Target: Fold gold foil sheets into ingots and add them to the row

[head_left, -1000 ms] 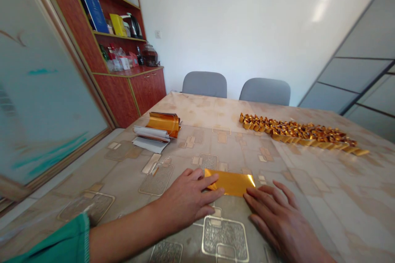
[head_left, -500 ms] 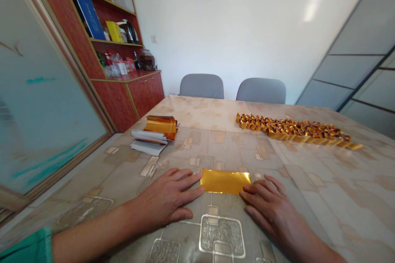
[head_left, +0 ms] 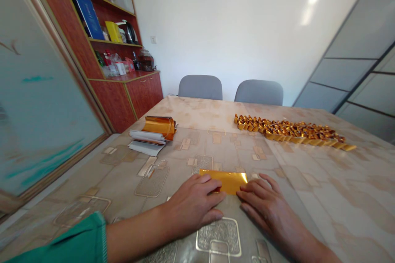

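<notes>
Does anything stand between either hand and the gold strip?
Nothing visible does: the left hand reaches over the left part of the gold strip, and the right hand is at its right end.

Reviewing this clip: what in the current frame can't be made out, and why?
All in the head view:
- Foil, near left part: hidden by the left hand.
- Foil's underside: faces the table.
- Folded pieces, exact count: they overlap.
- Chairs' seats: behind the table.
- Right arm: cut off by the bottom edge.
</notes>
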`<state>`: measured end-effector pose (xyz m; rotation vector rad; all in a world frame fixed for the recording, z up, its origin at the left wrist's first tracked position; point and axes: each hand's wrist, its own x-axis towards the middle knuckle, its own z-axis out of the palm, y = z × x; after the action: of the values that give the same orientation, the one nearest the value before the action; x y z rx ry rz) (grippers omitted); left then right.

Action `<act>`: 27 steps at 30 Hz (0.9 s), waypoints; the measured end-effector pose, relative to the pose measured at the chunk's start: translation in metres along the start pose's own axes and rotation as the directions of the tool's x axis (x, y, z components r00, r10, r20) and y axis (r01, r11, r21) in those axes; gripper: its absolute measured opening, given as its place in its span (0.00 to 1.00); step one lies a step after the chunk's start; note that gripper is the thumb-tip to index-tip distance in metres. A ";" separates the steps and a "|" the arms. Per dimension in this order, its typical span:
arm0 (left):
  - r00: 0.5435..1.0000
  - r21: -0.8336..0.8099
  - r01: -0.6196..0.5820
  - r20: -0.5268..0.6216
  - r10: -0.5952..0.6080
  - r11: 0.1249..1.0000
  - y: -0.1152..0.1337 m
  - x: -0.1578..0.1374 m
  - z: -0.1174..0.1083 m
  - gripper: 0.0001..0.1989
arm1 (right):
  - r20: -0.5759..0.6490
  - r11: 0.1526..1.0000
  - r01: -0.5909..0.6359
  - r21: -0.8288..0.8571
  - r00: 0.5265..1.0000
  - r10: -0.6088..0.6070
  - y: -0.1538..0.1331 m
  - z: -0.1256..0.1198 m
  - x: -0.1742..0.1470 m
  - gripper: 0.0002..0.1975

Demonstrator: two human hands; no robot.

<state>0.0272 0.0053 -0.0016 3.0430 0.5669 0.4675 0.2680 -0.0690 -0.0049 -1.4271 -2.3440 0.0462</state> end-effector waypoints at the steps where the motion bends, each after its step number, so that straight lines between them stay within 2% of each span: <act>1: 1.000 -0.021 0.009 0.001 -0.009 1.000 -0.003 -0.006 -0.002 0.16 | 0.003 1.000 0.013 0.005 1.000 -0.013 0.003 0.000 -0.002 0.09; 5: 0.999 -0.082 0.025 -0.032 -0.028 0.996 -0.017 -0.028 -0.009 0.14 | 0.017 0.998 0.057 0.030 0.998 -0.057 0.012 -0.002 -0.007 0.11; 8: 0.998 -0.099 -0.002 -0.067 -0.005 0.995 -0.027 -0.032 -0.010 0.12 | 0.003 0.995 0.078 0.059 0.997 -0.078 0.015 -0.005 -0.006 0.10; 11: 0.999 -0.095 0.010 -0.031 -0.013 0.995 -0.030 -0.020 -0.010 0.11 | 0.025 0.996 0.067 0.052 0.997 -0.068 0.013 -0.008 0.003 0.09; 15: 0.997 -0.022 0.044 0.058 -0.042 0.999 -0.025 0.002 -0.012 0.08 | 0.094 0.994 0.033 -0.106 0.995 -0.023 0.000 -0.008 0.029 0.06; 18: 0.994 0.070 0.032 0.100 -0.039 0.997 -0.022 0.009 -0.012 0.07 | 0.078 0.981 0.036 -0.188 0.997 -0.021 -0.015 0.001 0.048 0.06; 20: 0.994 0.095 0.056 0.084 -0.064 0.994 -0.021 0.009 -0.009 0.07 | 0.041 0.981 0.047 -0.186 0.998 -0.040 -0.023 0.011 0.055 0.04; 22: 0.994 0.057 0.095 0.051 -0.098 0.994 -0.020 0.007 -0.007 0.07 | -0.007 0.984 0.051 -0.173 0.999 -0.053 -0.027 0.020 0.057 0.04; 27: 0.988 -0.179 0.154 0.015 -0.154 0.972 -0.020 0.001 -0.006 0.06 | -0.078 0.992 0.066 -0.109 0.994 -0.075 -0.026 0.026 0.042 0.07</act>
<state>0.0194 0.0238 0.0030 2.8024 0.7123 0.4824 0.2201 -0.0403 -0.0101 -1.3662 -2.3581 -0.1564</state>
